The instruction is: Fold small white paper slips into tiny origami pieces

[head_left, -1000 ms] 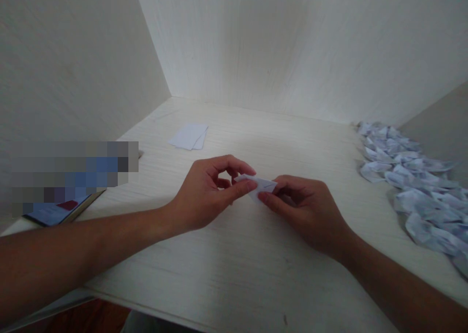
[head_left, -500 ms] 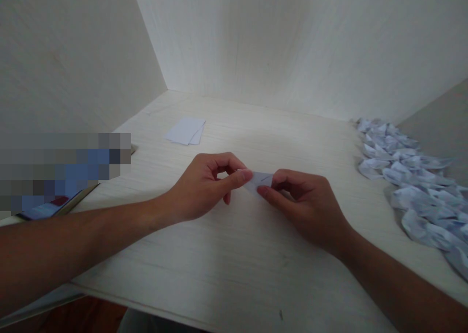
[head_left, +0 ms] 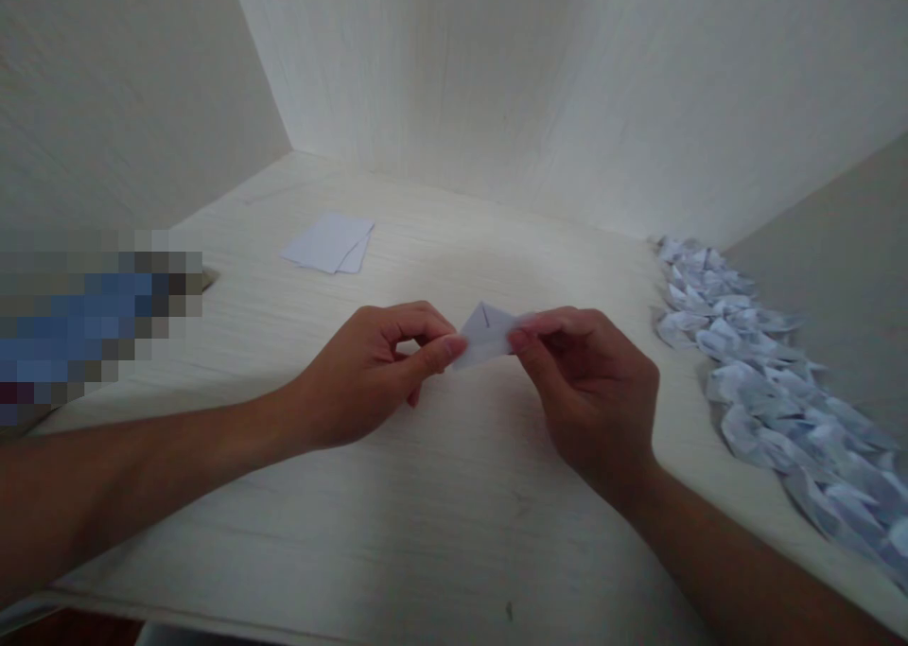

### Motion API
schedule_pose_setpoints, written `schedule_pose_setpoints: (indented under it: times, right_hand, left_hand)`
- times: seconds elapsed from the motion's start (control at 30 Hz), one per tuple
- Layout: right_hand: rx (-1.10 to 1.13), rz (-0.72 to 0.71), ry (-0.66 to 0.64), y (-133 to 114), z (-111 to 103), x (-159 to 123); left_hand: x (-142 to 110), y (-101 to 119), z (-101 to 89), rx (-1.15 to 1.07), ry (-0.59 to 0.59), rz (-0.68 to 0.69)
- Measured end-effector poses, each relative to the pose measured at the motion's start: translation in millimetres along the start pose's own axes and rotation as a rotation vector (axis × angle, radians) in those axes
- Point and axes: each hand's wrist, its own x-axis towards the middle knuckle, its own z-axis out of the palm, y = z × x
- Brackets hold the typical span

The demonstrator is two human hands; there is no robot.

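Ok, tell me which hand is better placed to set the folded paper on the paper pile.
The right hand, most likely: it pinches one end of the folded paper and is nearer the paper pile. The left hand pinches the opposite end, farther from the pile.

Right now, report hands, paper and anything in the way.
Left hand, right hand: pinching opposite ends of paper. Paper folded, peak uppermost. Sheets beyond left hand, pile at right; neither touching hands.
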Motion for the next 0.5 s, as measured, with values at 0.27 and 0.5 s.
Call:
schedule_pose_setpoints:
  times: [0.27, 0.5]
  right_hand:
    - [-0.035, 0.053, 0.073, -9, 1, 1]
    - [0.15, 0.261, -0.023, -6, -2, 10]
  left_hand:
    - [0, -1, -0.5, 0.022, 0.017, 0.038]
    - [0, -3, 0.9, 0.101, 0.089, 0.112]
